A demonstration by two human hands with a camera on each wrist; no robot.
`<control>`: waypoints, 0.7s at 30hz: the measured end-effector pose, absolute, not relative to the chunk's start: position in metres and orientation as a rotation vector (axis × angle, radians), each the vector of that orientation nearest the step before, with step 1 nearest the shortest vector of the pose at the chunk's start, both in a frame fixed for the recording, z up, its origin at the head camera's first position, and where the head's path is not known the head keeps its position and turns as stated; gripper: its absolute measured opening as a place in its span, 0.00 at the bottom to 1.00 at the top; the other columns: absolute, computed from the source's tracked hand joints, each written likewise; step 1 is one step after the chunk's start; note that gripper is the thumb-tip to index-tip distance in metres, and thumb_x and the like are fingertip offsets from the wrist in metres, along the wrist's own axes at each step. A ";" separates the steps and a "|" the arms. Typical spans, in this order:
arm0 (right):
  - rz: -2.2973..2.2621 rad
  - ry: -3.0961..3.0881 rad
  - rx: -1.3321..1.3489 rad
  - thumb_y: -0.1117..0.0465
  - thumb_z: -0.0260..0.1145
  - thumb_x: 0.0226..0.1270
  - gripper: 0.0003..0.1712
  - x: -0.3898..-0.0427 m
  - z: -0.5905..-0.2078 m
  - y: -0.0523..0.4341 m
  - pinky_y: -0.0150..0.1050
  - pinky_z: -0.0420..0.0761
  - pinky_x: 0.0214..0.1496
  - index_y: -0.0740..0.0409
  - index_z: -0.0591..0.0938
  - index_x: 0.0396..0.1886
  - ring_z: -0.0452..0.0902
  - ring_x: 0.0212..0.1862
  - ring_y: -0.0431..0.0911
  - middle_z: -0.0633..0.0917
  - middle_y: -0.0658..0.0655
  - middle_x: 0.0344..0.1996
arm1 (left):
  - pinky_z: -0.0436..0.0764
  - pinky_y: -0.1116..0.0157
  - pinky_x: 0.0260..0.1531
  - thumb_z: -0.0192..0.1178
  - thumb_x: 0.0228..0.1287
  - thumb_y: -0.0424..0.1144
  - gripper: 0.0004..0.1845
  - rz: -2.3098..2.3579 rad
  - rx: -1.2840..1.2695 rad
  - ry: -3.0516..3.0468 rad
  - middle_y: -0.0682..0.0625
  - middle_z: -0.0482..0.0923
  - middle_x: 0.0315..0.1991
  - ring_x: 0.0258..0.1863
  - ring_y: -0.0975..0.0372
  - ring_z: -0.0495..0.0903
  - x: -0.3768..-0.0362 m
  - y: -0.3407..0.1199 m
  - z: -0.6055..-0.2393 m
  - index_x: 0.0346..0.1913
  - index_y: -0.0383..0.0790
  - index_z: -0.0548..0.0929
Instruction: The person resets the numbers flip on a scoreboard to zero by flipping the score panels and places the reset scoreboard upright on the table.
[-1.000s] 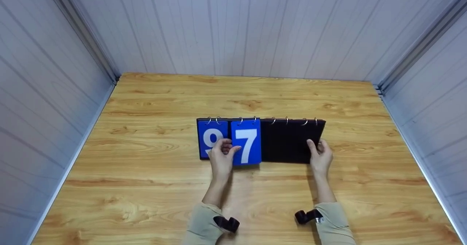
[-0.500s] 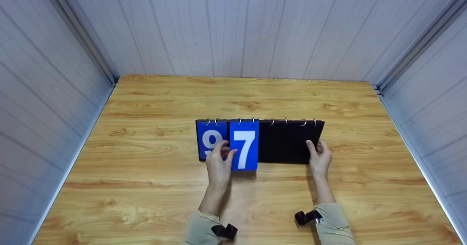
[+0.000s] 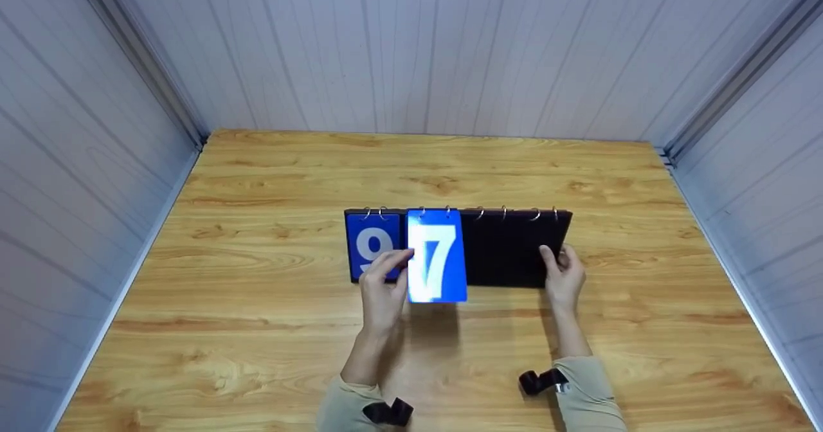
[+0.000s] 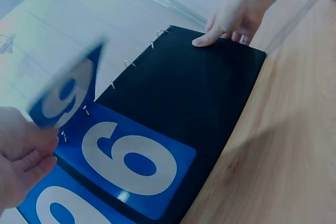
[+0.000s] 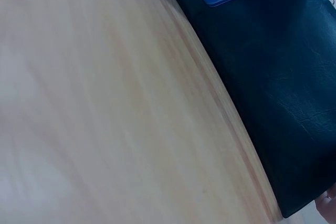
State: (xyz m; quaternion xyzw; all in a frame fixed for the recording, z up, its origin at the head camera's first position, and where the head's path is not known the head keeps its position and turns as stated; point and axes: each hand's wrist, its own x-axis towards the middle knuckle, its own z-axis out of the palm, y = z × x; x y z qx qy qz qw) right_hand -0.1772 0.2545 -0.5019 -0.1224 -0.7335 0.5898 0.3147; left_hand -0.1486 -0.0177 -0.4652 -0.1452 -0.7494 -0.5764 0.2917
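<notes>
- Blue flip card (image 3: 437, 256) showing a 7 is getting lifted off the black scoreboard (image 3: 514, 252), blurry, hanging from its rings.
- Left hand (image 3: 380, 290) is pinching that card's left edge, so its grip is closed on the card.
- Right hand (image 3: 564, 276) is pressing on the scoreboard's right end, fingers fairly flat, grip loose.
- Scoreboard is lying flat mid-way across the wooden tabletop (image 3: 257, 329), with a blue 9 card (image 3: 371, 245) sitting on its left end.

Wooden table (image 3: 257, 290) bearing black scoreboard (image 3: 514, 252)
</notes>
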 end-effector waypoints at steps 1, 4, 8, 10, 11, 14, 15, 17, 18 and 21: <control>1.558 -1.931 -0.325 0.70 0.64 0.55 0.09 -0.177 -0.502 0.255 0.23 0.71 0.23 0.75 0.76 0.31 0.74 0.20 0.37 0.80 0.63 0.20 | 0.77 0.65 0.37 0.59 0.49 0.18 0.12 -1.534 -0.401 -1.968 0.45 0.79 0.34 0.36 0.57 0.78 -0.150 -0.018 -0.465 0.36 0.32 0.83; 1.570 -1.927 -0.333 0.70 0.64 0.54 0.09 -0.176 -0.502 0.255 0.23 0.71 0.23 0.75 0.76 0.31 0.75 0.20 0.39 0.80 0.61 0.19 | 0.77 0.67 0.36 0.60 0.48 0.18 0.10 -1.516 -0.456 -1.879 0.44 0.78 0.34 0.36 0.55 0.76 -0.155 -0.019 -0.460 0.32 0.32 0.84; 1.573 -1.924 -0.328 0.70 0.64 0.54 0.09 -0.176 -0.502 0.254 0.23 0.71 0.22 0.75 0.76 0.30 0.74 0.19 0.38 0.80 0.62 0.19 | 0.76 0.68 0.37 0.59 0.48 0.17 0.09 -1.465 -0.542 -1.781 0.41 0.78 0.34 0.36 0.54 0.76 -0.163 -0.021 -0.446 0.30 0.31 0.84; 1.561 -1.929 -0.327 0.70 0.64 0.54 0.09 -0.176 -0.502 0.255 0.23 0.70 0.22 0.75 0.76 0.30 0.72 0.19 0.37 0.79 0.63 0.18 | 0.75 0.67 0.38 0.59 0.48 0.18 0.09 -1.423 -0.571 -1.762 0.43 0.79 0.33 0.35 0.55 0.77 -0.169 -0.022 -0.438 0.29 0.32 0.84; 1.557 -1.930 -0.327 0.70 0.64 0.54 0.09 -0.176 -0.502 0.255 0.23 0.69 0.22 0.75 0.76 0.30 0.72 0.19 0.37 0.79 0.63 0.18 | 0.75 0.67 0.38 0.60 0.48 0.18 0.09 -1.404 -0.578 -1.759 0.44 0.80 0.32 0.35 0.55 0.78 -0.172 -0.022 -0.435 0.29 0.33 0.84; 1.551 -1.935 -0.325 0.71 0.64 0.54 0.09 -0.177 -0.501 0.255 0.22 0.69 0.22 0.75 0.76 0.30 0.72 0.19 0.36 0.79 0.63 0.19 | 0.76 0.68 0.34 0.61 0.48 0.21 0.07 -1.378 -0.586 -1.758 0.46 0.81 0.29 0.31 0.58 0.78 -0.182 -0.023 -0.424 0.29 0.34 0.84; 1.547 -1.937 -0.325 0.71 0.64 0.54 0.09 -0.177 -0.501 0.255 0.22 0.68 0.22 0.75 0.76 0.30 0.72 0.20 0.36 0.79 0.63 0.19 | 0.76 0.68 0.33 0.62 0.48 0.22 0.06 -1.377 -0.584 -1.757 0.47 0.81 0.29 0.30 0.58 0.78 -0.185 -0.023 -0.420 0.29 0.34 0.84; 1.547 -1.933 -0.321 0.71 0.64 0.54 0.09 -0.177 -0.501 0.254 0.22 0.68 0.22 0.75 0.76 0.30 0.72 0.20 0.35 0.79 0.64 0.19 | 0.77 0.69 0.30 0.63 0.49 0.24 0.04 -1.388 -0.589 -1.749 0.46 0.81 0.28 0.28 0.59 0.79 -0.194 -0.023 -0.413 0.29 0.33 0.84; 1.545 -1.932 -0.321 0.71 0.64 0.54 0.09 -0.177 -0.501 0.254 0.22 0.69 0.22 0.75 0.76 0.30 0.72 0.20 0.35 0.79 0.64 0.19 | 0.77 0.70 0.29 0.63 0.49 0.25 0.04 -1.389 -0.589 -1.746 0.46 0.81 0.27 0.28 0.59 0.79 -0.199 -0.022 -0.410 0.29 0.32 0.83; 1.539 -1.928 -0.318 0.71 0.64 0.54 0.09 -0.176 -0.501 0.254 0.22 0.68 0.22 0.76 0.75 0.29 0.71 0.20 0.35 0.79 0.64 0.19 | 0.77 0.69 0.31 0.63 0.49 0.27 0.03 -1.373 -0.584 -1.767 0.46 0.81 0.27 0.28 0.60 0.79 -0.212 -0.020 -0.401 0.30 0.31 0.83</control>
